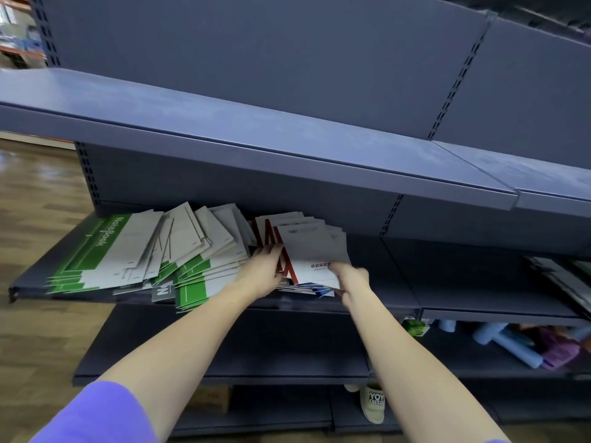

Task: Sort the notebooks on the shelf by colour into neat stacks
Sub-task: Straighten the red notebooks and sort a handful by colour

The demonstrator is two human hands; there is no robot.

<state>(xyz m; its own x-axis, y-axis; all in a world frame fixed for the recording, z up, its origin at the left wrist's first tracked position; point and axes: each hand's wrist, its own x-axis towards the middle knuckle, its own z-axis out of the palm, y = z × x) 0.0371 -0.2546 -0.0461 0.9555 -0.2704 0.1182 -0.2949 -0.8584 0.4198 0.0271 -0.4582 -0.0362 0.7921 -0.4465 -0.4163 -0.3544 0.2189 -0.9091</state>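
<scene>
Nearest to me I see a purple sleeve (96, 414) at the bottom left, and both bare forearms reaching forward over the lower shelf boards. Below them a beige slipper (372, 402) shows on the floor under the unit, and the board one level down on the right carries pale blue rolls (508, 345) and a purple packet whose make I cannot tell. My left hand (260, 271) lies on the notebook shelf (393, 289) with its fingers stretched forward and relaxed, the fingertips touching the left edge of the red-and-white notebooks (315, 251). My right hand (350, 276) pinches the near right corner of the top notebook of that same pile, thumb on top. That pile sits near the middle of the shelf, close to its front edge, fanned unevenly, with a blue-cornered notebook (324, 292) peeking out underneath at the front edge. To its left, the green-and-white notebooks (153, 254) spread in a loose, skewed heap from the shelf's left end to just beside my left hand, some hanging over the front edge. At the far right end of the same level a few dark booklets (563, 279) lie tilted. Above and behind runs the upper shelf (256, 132) against the grey-blue back panel (287, 59).
</scene>
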